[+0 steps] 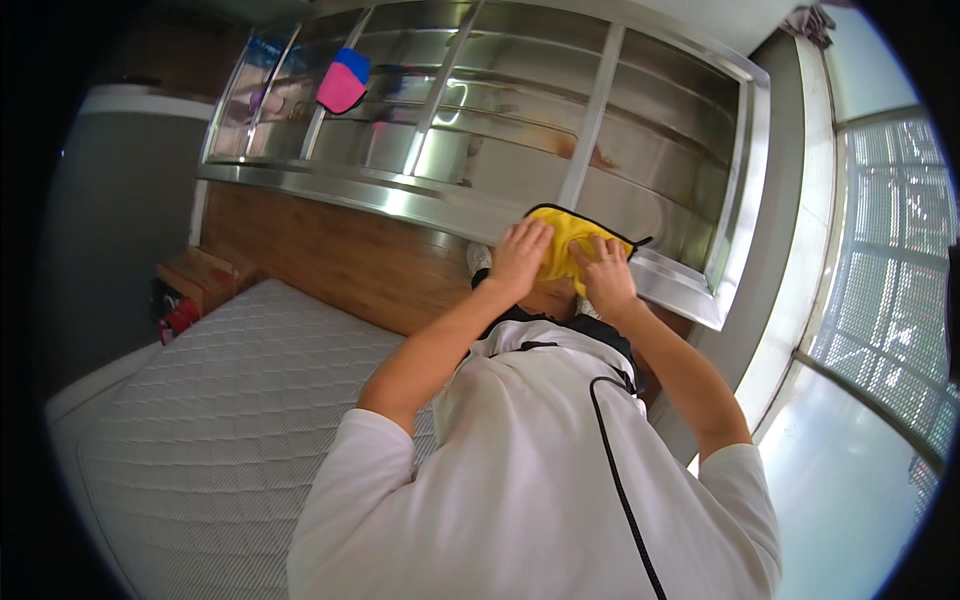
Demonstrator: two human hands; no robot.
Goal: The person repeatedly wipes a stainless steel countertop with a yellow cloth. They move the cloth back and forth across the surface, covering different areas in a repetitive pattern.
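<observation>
A pale grey quilted mattress (240,430) spreads across 8 o'clock, with a brown cardboard box (205,275) just beyond its far corner at 9 o'clock and a red item (180,318) by the box. Next comes a strip of brown wood-look flooring (330,235) at 10 o'clock, running along the near side of a shiny metal frame (400,205) with crossbars that fills 12 o'clock. A pink-and-blue cloth (343,88) lies on one of those bars at 11 o'clock.

Near the middle, at 1 o'clock, the left hand (517,260) has its fingers curled over the left part of a yellow cloth (560,245) with black edging. The cloth sits at 2 o'clock, by the frame's near rail. Toward 3 o'clock, the right hand (607,275) grips the cloth's right part, fingers bent and slightly spread. A black cord (618,475) runs down the white shirt (520,460) at 5 o'clock. A window (880,250) stands at 3 o'clock.
</observation>
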